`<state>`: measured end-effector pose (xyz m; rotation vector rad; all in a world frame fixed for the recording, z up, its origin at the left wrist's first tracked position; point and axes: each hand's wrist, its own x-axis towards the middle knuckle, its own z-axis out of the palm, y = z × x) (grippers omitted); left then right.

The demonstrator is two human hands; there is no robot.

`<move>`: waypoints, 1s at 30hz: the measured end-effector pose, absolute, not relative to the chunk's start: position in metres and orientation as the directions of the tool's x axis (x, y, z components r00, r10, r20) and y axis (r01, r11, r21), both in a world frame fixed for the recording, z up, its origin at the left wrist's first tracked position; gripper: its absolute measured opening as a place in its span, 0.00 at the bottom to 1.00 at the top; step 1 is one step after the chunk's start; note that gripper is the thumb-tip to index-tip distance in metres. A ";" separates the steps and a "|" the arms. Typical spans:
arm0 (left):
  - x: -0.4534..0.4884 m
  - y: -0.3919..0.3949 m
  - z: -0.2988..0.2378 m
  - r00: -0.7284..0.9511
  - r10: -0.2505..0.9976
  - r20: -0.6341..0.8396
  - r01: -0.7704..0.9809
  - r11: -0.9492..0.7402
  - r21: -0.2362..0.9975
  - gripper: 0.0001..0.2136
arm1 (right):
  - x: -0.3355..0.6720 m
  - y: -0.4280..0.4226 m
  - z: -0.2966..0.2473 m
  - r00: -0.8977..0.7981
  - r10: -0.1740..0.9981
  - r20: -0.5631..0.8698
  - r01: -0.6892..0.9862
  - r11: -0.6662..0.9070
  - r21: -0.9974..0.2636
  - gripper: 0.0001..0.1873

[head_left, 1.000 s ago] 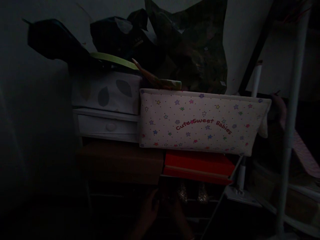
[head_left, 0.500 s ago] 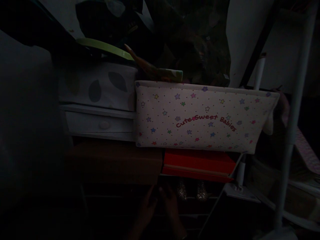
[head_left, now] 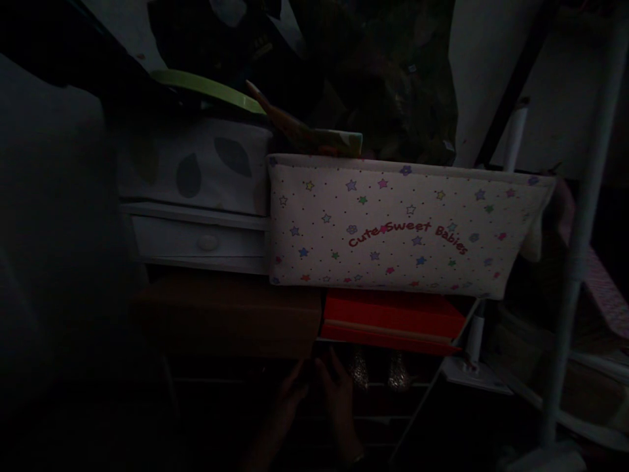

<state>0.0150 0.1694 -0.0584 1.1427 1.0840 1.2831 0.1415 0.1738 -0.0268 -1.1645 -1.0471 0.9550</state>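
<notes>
In the dim lower middle of the head view, my left hand [head_left: 291, 391] and my right hand [head_left: 338, 391] are raised close together, facing each other. Their fingers look curled toward a dark patch between them, and whatever may be held there is too dark to make out. Just above them are the brown box [head_left: 230, 314] and the red box [head_left: 393, 318]. A pair of glittery shoes [head_left: 398, 373] sits on the rack to the right of my right hand.
A white fabric bin [head_left: 407, 262] printed with stars overhangs the red box. To its left are a small white drawer [head_left: 230, 241] and a leaf-patterned box [head_left: 162, 170]. A pale upright pole [head_left: 572, 282] stands at the right. Thin rack bars [head_left: 211, 380] run behind my hands.
My right hand has risen slightly and its fingers show more clearly. The left hand stays nearly in place. The view has shifted a little, with the boxes and bin unmoved.
</notes>
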 end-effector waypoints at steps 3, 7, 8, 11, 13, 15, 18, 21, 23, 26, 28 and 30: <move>0.015 0.168 -0.055 0.070 0.997 0.022 -0.236 -0.005 0.972 0.26 | 0.146 0.175 -0.026 0.261 0.947 0.185 0.049 0.179 -0.983 0.36; 0.019 0.167 -0.053 0.134 0.991 0.031 -0.308 0.012 0.951 0.29 | 0.150 0.177 -0.027 0.285 0.937 0.200 0.091 0.181 -0.979 0.35; 0.019 0.167 -0.053 0.146 0.989 0.035 -0.327 0.015 0.945 0.30 | 0.151 0.177 -0.028 0.288 0.936 0.201 0.096 0.181 -0.979 0.34; 0.021 0.166 -0.054 0.169 0.985 0.038 -0.373 0.028 0.927 0.31 | 0.151 0.178 -0.029 0.283 0.935 0.212 0.122 0.184 -0.975 0.34; 0.022 0.165 -0.054 0.172 0.985 0.021 -0.396 0.050 0.917 0.33 | 0.152 0.178 -0.030 0.288 0.933 0.214 0.139 0.181 -0.974 0.34; 0.023 0.165 -0.055 0.171 0.985 0.008 -0.421 0.066 0.905 0.36 | 0.151 0.179 -0.030 0.290 0.931 0.221 0.157 0.182 -0.971 0.34; 0.023 0.168 -0.057 0.163 0.987 -0.013 -0.473 0.089 0.877 0.36 | 0.151 0.180 -0.029 0.282 0.928 0.244 0.202 0.192 -0.960 0.32; 0.024 0.171 -0.063 0.171 0.985 -0.015 -0.560 0.110 0.821 0.32 | 0.150 0.182 -0.030 0.269 0.928 0.258 0.249 0.192 -0.949 0.30; 0.024 0.173 -0.068 0.164 0.986 -0.031 -0.613 0.127 0.780 0.30 | 0.149 0.183 -0.032 0.252 0.929 0.269 0.281 0.196 -0.939 0.30; 0.023 0.173 -0.072 0.146 0.988 -0.054 -0.654 0.137 0.744 0.27 | 0.148 0.186 -0.034 0.233 0.929 0.287 0.311 0.208 -0.927 0.29; 0.022 0.173 -0.072 0.155 0.987 -0.032 -0.661 0.127 0.739 0.26 | 0.148 0.188 -0.034 0.230 0.930 0.286 0.315 0.207 -0.926 0.28; 0.023 0.172 -0.070 0.167 0.985 -0.028 -0.661 0.133 0.738 0.27 | 0.147 0.189 -0.032 0.216 0.930 0.296 0.324 0.218 -0.921 0.27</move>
